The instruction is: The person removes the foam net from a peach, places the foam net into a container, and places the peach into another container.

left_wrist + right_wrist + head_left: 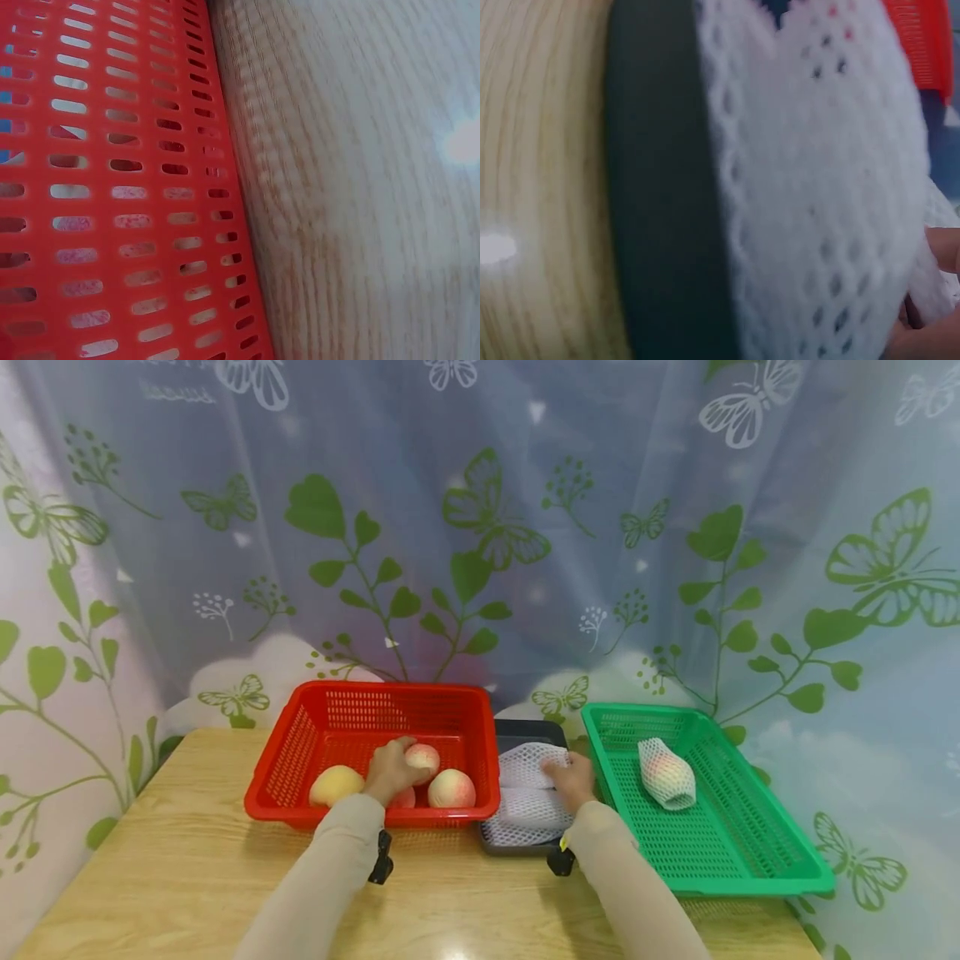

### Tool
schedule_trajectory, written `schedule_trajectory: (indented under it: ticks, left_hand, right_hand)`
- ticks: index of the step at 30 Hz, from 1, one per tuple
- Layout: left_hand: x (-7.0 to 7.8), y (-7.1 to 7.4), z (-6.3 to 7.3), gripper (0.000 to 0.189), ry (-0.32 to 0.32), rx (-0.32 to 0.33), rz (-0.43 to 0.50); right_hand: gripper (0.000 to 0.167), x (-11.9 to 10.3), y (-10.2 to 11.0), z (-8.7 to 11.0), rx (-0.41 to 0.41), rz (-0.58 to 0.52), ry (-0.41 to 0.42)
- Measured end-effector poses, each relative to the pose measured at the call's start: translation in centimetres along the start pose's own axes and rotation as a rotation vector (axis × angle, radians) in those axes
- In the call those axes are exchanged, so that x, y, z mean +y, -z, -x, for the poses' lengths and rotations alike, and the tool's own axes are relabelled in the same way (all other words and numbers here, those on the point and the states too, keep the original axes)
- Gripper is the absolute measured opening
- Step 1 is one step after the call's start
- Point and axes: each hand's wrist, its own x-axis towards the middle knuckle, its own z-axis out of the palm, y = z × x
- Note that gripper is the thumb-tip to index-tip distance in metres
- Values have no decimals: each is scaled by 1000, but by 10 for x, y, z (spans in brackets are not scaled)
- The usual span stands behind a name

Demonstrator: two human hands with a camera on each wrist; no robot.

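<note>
In the head view my left hand (393, 770) reaches into the red basket (255, 777), its fingers curled round a pale pink peach (423, 758). Close by lie another peach (452, 789), a yellow fruit (335, 785) and a pinkish fruit (402, 798) partly covered by the hand. My right hand (573, 778) pinches a white foam net sleeve (525, 766) over the dark tray (528, 727). More foam nets (532, 810) lie in that tray. The right wrist view shows its fingers (946, 251) on the netting; the basket wall (97, 176) hides my left hand from its wrist camera.
A green basket (750, 887) stands at the right, holding a peach in a foam net (666, 774). All the containers sit on a wooden table (180, 877). A patterned curtain (600, 468) hangs right behind them.
</note>
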Motion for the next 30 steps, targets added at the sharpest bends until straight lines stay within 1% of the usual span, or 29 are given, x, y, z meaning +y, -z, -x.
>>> schedule_trajectory:
  ticks: [3, 4, 5, 7, 10, 11, 13, 14, 16, 18, 21, 25, 28, 30]
  left_hand:
    - [-3, 0, -2, 61, -8, -10, -3]
    - [-10, -4, -7, 60, -36, 2, -12]
    - [-11, -4, -8, 59, -44, 1, -21]
    - [-12, -3, -8, 58, -57, -3, -38]
    - [-11, -3, -8, 58, -65, -6, -47]
    - [-4, 1, -3, 58, -45, -20, -44]
    - [-2, 1, -3, 59, -49, -20, -44]
    - [-2, 1, -2, 59, -49, -20, -46]
    - [-1, 1, -2, 60, -50, -21, -54]
    - [-1, 1, -2, 60, -47, -24, -59]
    - [-1, 1, -2, 60, -42, -26, -59]
    - [-3, -1, -4, 60, -43, -29, -54]
    - [-2, -1, -5, 59, -48, -36, -53]
    - [-2, -1, -5, 60, -49, -39, -55]
  right_hand:
    - [52, 6, -3, -2, -10, 33, -26]
    - [54, 9, -5, -3, -11, 33, -33]
    - [55, 12, -6, -4, -9, 24, -44]
    - [51, 19, -9, -5, -1, 36, -47]
    - [38, 24, -11, -6, 33, 85, -21]
    - [34, 25, -12, -6, 43, 105, -11]
    - [30, 24, -11, -5, 60, 138, 8]
    - [31, 24, -11, -5, 60, 140, 7]
    - [36, 22, -10, -4, 54, 131, 0]
    - [44, 19, -9, -3, 43, 98, -11]
    - [52, 13, -7, -4, 35, 58, -11]
    - [51, -1, -4, -5, 29, 12, 2]
    - [51, -10, -2, -5, 2, -46, -20]
    - [52, -10, -2, -5, -30, -41, -28]
